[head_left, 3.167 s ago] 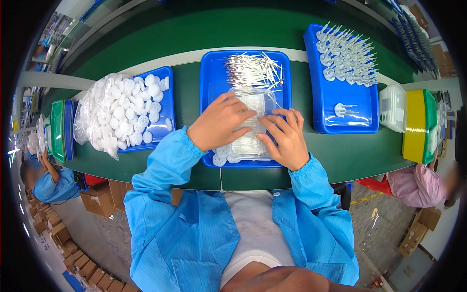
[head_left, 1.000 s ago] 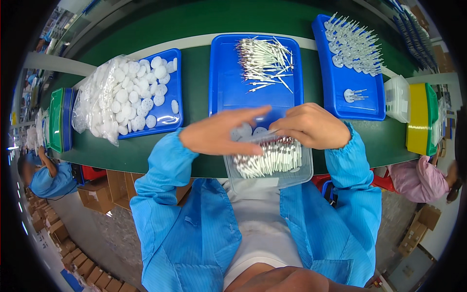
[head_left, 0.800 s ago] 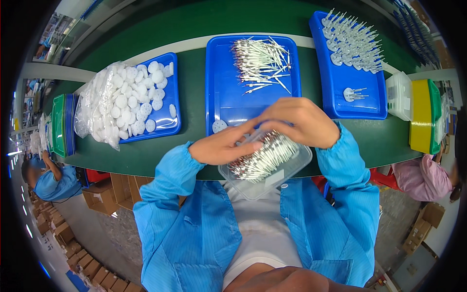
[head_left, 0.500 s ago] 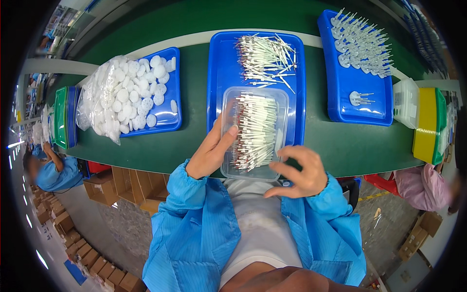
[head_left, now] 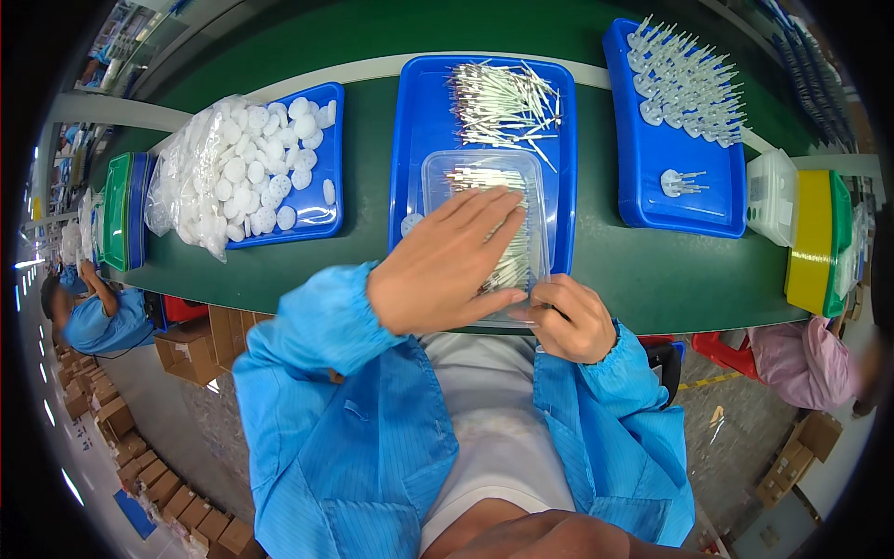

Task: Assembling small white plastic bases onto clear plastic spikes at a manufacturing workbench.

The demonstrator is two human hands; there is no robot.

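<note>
A clear plastic box (head_left: 431,182) rests on the near part of a blue tray (head_left: 403,121) and overhangs its near edge. Thin white sticks (head_left: 475,177) with dark reddish ends fill it. Across them lies my left hand (head_left: 452,256), open, its fingers stretched out together and hiding many sticks. My right hand (head_left: 575,319) is closed at the box's near right corner, fingers curled on the rim. A white perforated disc (head_left: 411,224) shows in the tray, left of the box. Behind the box, more loose sticks (head_left: 503,102) are heaped in the tray.
To the left, a blue tray (head_left: 337,186) bears many white discs (head_left: 270,177), partly in a plastic bag (head_left: 191,186). At right, another blue tray (head_left: 643,210) carries rows of discs with upright sticks (head_left: 684,84). Beyond it stand a clear tub (head_left: 773,200) and a yellow bin (head_left: 808,242).
My left hand has moved from the box's left side onto the sticks. My right hand has closed on the near right corner. A disc now shows left of the box.
</note>
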